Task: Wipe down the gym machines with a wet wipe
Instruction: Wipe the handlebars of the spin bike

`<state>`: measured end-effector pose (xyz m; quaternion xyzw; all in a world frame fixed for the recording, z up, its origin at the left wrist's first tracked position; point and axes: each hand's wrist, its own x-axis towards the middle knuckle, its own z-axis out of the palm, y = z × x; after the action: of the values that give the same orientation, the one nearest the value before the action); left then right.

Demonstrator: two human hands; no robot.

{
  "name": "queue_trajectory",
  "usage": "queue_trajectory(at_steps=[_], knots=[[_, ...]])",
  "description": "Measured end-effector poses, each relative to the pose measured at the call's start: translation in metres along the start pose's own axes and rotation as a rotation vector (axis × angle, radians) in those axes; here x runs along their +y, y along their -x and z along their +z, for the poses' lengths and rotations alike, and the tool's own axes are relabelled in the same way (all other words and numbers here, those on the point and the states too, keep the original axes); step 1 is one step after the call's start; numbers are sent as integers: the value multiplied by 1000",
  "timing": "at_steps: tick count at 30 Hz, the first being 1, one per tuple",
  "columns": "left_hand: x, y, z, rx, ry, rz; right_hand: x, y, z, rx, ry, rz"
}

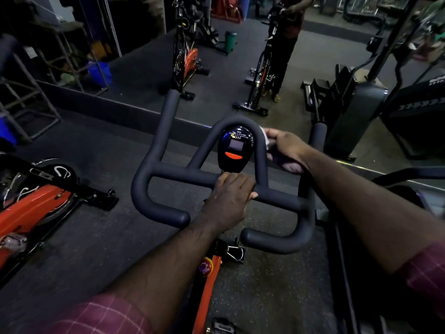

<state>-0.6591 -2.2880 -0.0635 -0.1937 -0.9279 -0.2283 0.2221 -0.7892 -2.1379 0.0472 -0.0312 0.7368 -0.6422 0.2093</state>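
Observation:
A spin bike's black padded handlebar (168, 172) fills the middle of the head view, with a small console (234, 149) showing a grey screen and an orange button inside its arched loop. My left hand (228, 196) grips the cross bar just below the console. My right hand (286, 150) presses a white wet wipe (266, 138) against the right side of the arched loop; most of the wipe is hidden under the fingers. The bike's orange frame (207, 285) runs down between my forearms.
Another orange spin bike (31, 208) stands close on the left. A wall mirror ahead reflects bikes (185, 59) and a standing person (286, 44). A dark grey machine (356, 112) stands at the right, metal racks (29, 92) at the far left. Dark rubber floor lies around.

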Motion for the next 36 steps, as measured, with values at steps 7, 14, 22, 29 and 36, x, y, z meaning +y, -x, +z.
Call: queue_trajectory(at_steps=[7, 14, 22, 29, 36], knots=[[0, 0, 2, 4, 11, -20, 53, 44, -28, 50, 403, -47], [1, 1, 1, 17, -11, -15, 41, 32, -17, 206, 582, -236], [0, 3, 3, 29, -11, -9, 18, 25, -4, 662, 664, -521], [-4, 4, 2, 55, 87, 12, 6, 11, 13, 376, 1032, -741], [-6, 1, 8, 138, 133, 24, 72, 98, 15, 133, 1101, -665]])
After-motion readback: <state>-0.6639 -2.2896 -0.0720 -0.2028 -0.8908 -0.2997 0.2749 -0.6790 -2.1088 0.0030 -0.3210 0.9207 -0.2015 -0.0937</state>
